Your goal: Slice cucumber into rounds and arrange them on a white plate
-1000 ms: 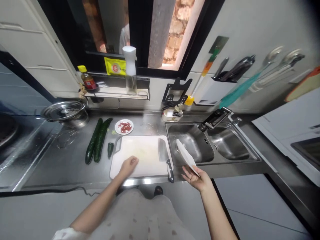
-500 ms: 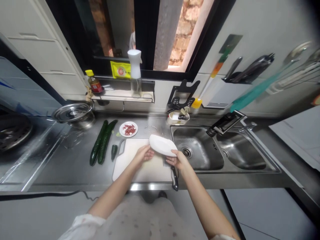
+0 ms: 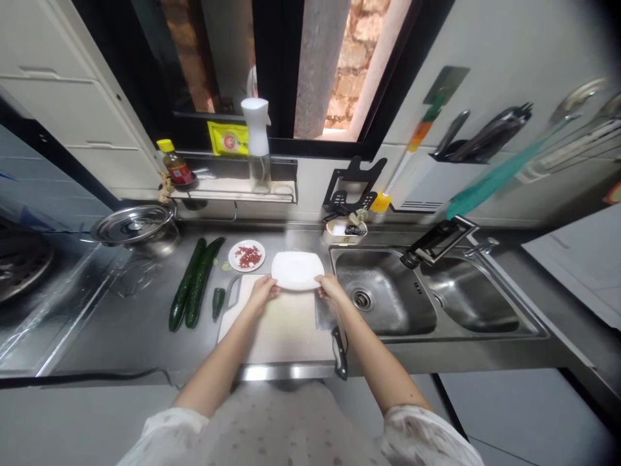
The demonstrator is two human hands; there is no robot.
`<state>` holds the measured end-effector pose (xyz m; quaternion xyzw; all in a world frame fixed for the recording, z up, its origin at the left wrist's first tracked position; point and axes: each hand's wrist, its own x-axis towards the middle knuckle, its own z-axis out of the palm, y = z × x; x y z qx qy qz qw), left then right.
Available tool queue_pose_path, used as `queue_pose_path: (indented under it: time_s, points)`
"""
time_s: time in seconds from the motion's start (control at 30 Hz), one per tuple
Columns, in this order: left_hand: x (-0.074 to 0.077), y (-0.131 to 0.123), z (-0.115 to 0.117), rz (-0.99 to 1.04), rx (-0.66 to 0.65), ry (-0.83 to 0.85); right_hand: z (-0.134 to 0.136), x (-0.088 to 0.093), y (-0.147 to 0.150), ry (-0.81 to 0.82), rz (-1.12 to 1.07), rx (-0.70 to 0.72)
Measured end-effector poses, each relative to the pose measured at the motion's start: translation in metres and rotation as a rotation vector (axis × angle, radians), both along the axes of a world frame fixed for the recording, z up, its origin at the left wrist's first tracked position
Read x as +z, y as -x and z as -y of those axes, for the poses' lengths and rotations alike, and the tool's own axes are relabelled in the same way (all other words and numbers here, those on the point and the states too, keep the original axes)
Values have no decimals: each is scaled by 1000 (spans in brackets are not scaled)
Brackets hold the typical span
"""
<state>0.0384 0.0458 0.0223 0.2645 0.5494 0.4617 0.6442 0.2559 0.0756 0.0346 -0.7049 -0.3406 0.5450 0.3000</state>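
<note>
A white rounded-square plate [image 3: 297, 269] is held level between my two hands at the back edge of the white cutting board [image 3: 279, 330]. My left hand [image 3: 264, 290] grips its left corner, and my right hand [image 3: 330, 288] pinches the right corner. Beneath my right forearm, a knife with a black handle [image 3: 340, 353] lies along the board's right side, its blade partly hidden. Left of the board are a cut green cucumber end [image 3: 218, 303] and two long cucumbers [image 3: 195, 285]. A small round plate [image 3: 246, 255] with chopped red bits sits behind the board.
A double steel sink [image 3: 388, 291] with a black faucet [image 3: 431, 243] is at the right. A lidded steel pot [image 3: 140, 226] stands at the back left. Above the counter, a shelf [image 3: 233, 189] carries a sauce bottle [image 3: 175, 165] and a spray bottle [image 3: 257, 142].
My left hand has taken hold of the plate's left side. The plate has moved left and a little back, turning from tilted to level, with my right hand still on it.
</note>
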Motion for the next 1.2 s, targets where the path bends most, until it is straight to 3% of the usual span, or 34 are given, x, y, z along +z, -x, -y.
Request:
queue_pose_path:
  time_s: [0.23,0.5,0.9,1.2]
  points:
    - [-18,4,-32,-95,26,-8,-33,-24,0,-124,144,127]
    - [-25,3,-49,-230,45,27,-59,-34,5,-105,624,350]
    - [-16,3,-61,-480,-14,0,-71,-41,14,-66,708,362]
    - [-22,5,-66,-695,-88,-6,-72,-34,20,22,830,412]
